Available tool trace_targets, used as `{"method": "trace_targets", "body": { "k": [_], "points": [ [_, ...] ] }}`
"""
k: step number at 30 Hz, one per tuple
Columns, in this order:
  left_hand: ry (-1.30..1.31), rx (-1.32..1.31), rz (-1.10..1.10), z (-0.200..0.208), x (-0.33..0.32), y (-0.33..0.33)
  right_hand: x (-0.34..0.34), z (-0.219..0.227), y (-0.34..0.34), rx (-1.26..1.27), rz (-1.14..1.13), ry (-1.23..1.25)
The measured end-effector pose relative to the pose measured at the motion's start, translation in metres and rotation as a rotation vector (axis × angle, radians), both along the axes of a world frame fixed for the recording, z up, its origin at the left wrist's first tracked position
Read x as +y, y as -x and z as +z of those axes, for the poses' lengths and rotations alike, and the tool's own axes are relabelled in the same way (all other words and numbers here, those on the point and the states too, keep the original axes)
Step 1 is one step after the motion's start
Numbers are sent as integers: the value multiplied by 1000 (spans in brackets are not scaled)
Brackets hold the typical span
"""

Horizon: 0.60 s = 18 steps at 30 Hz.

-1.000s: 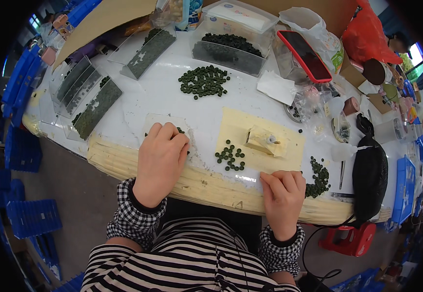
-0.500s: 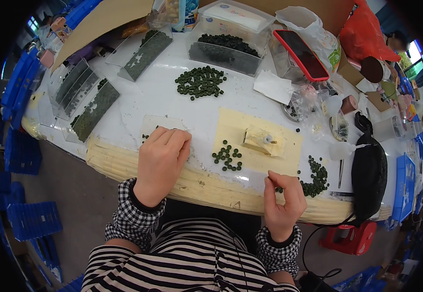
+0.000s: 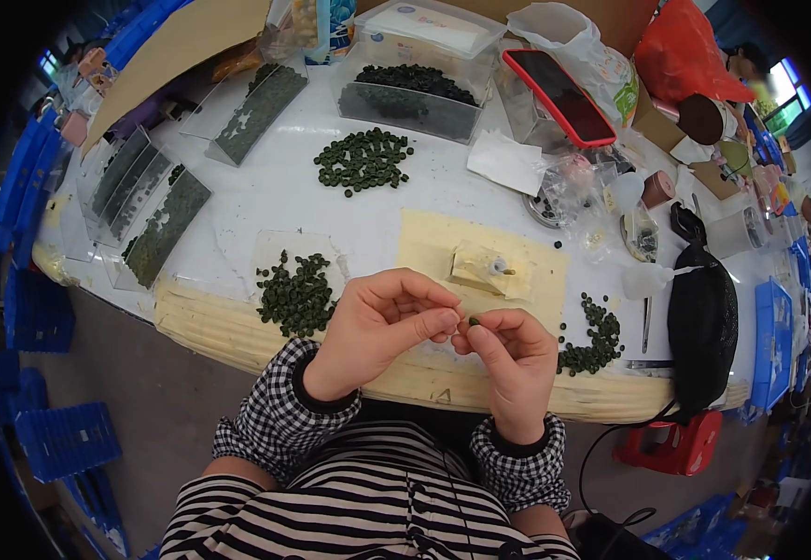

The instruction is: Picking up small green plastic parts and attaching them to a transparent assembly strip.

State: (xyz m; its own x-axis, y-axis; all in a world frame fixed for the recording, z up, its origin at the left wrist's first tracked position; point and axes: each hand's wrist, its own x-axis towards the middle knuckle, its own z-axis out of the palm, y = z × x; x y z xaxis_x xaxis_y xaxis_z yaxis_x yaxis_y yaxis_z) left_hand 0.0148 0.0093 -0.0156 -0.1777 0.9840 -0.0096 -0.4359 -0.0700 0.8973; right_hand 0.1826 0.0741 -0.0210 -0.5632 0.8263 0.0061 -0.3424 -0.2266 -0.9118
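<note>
My left hand (image 3: 379, 322) and my right hand (image 3: 515, 364) meet over the table's near edge, their fingertips almost touching. Between my right thumb and forefinger is a small dark green round piece (image 3: 474, 321). The left thumb and forefinger are pinched together; whatever they hold is too small to make out. Beside my left hand, a heap of dark green pieces (image 3: 295, 294) lies partly on a clear flat plate (image 3: 265, 245). Another pile of green pieces (image 3: 596, 341) lies right of my right hand. Behind the hands, a small block with a short peg (image 3: 489, 268) stands on a yellow sheet (image 3: 424, 229).
Farther back lies a loose pile of green pieces (image 3: 363, 161). Clear trays (image 3: 170, 229) holding green pieces stand at the left, and a larger clear box (image 3: 410, 112) at the back. A red-cased phone (image 3: 562, 98), white tissue (image 3: 505, 161), tweezers (image 3: 647, 325) and a black bag (image 3: 704, 317) are at right.
My left hand has moved right from the heap by the clear plate, uncovering it. The right hand has moved slightly up and left, bringing the fingertips together. The view has shifted a little.
</note>
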Motion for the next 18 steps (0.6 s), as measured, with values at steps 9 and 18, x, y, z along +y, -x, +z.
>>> {"method": "trace_targets", "body": {
  "k": [9, 18],
  "points": [
    [56, -24, -64, 3, -1, 3, 3, -2, 1, 51, 12, 45],
    [43, -40, -64, 3, -1, 2, 2, -7, 1, 8, -33, -29]
  ]
}}
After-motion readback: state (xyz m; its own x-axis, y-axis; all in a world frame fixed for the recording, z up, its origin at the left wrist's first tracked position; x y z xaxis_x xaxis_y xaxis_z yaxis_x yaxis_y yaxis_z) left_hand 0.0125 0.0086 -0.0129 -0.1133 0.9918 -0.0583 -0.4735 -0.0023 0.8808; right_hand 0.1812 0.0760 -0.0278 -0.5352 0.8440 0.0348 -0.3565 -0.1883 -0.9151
